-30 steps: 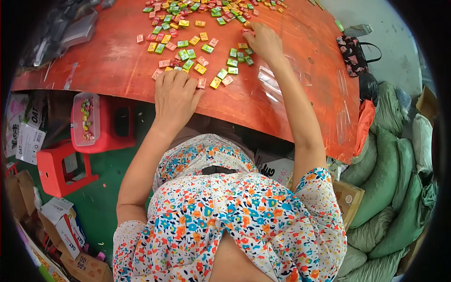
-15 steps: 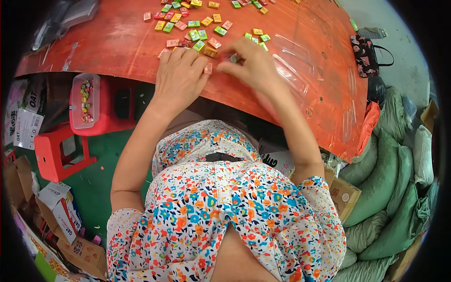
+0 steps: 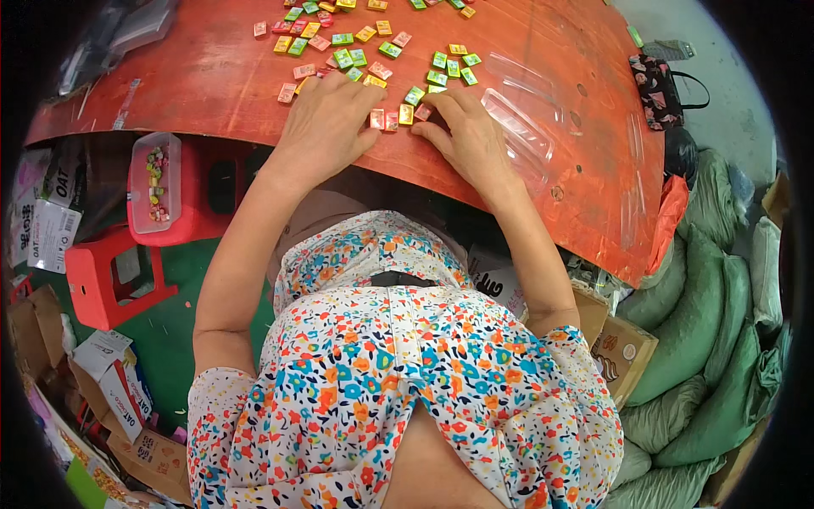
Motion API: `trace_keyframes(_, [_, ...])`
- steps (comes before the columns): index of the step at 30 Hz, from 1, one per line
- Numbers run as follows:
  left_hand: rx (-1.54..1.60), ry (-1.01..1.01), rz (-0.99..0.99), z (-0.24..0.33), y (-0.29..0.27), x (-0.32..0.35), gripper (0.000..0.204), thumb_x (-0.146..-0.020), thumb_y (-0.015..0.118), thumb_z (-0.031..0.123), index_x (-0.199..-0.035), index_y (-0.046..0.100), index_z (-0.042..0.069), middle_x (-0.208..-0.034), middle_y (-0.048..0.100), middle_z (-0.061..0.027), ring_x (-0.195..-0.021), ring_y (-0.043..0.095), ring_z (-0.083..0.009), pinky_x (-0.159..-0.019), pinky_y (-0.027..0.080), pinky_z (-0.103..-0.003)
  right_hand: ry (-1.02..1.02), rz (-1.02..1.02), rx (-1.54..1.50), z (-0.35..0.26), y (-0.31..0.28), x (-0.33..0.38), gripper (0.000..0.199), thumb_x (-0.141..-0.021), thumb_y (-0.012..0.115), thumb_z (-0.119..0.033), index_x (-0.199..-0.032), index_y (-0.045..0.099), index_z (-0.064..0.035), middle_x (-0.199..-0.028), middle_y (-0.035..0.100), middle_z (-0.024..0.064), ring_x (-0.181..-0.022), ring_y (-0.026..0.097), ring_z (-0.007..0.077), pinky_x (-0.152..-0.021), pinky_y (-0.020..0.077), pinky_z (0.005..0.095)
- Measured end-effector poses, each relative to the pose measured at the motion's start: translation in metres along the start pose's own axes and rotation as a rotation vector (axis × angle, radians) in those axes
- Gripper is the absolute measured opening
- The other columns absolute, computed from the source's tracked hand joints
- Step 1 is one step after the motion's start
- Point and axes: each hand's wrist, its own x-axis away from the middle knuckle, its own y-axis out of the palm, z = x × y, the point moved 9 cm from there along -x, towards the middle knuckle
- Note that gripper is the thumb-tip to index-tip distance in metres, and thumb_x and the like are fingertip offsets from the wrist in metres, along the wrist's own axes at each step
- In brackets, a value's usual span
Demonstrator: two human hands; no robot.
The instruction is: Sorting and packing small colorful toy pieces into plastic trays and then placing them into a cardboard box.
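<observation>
Small coloured boxes lie on the red table near its front edge, in a short row between my hands. My left hand [image 3: 326, 123] is curled at the row's left end, its thumb and forefinger closed on a small pink box [image 3: 377, 119]. Beside that stands a small red box [image 3: 392, 121], then a small yellow box [image 3: 406, 114]. At the right end, my right hand [image 3: 465, 136] pinches a small reddish-pink box [image 3: 422, 111], partly covered by its fingers. A small green box [image 3: 415, 95] lies just beyond the row. My left hand's other fingertips are hidden.
Several more small boxes [image 3: 342, 39] are scattered farther back on the red table [image 3: 212, 76]. Clear plastic trays [image 3: 521, 127] lie right of my right hand. A clear tub of small pieces [image 3: 156, 182] sits on a red stool at left. Green sacks [image 3: 678, 339] fill the right side.
My right hand has come down to the row with a small box. A yellow box and a red one now show between my hands. The left hand stays almost in place.
</observation>
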Motion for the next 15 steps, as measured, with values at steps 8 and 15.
trace_keyframes(8, [0.234,-0.231,-0.143,-0.004,0.022,0.013,0.028,-0.081,0.072,0.019,-0.103,0.063,0.003,-0.094,0.057,-0.0134,-0.09,0.061,-0.034,-0.073,0.051,-0.045,-0.081,-0.068,-0.242,0.002,0.009,0.001,0.032,-0.083,0.072,-0.019,-0.111,0.065,-0.0046,-0.106,0.065,0.0121,-0.093,0.064,0.0308,-0.078,0.0519,0.0383])
trace_keyframes(15, [0.278,-0.242,-0.084,-0.009,0.019,0.011,0.024,-0.082,0.069,0.016,-0.101,0.065,0.003,-0.092,0.057,-0.014,-0.087,0.062,-0.0342,-0.074,0.051,-0.044,-0.049,-0.067,-0.281,0.003,0.01,-0.002,0.032,-0.081,0.073,-0.016,-0.11,0.066,-0.0035,-0.105,0.065,0.012,-0.092,0.065,0.0293,-0.078,0.0516,0.0373])
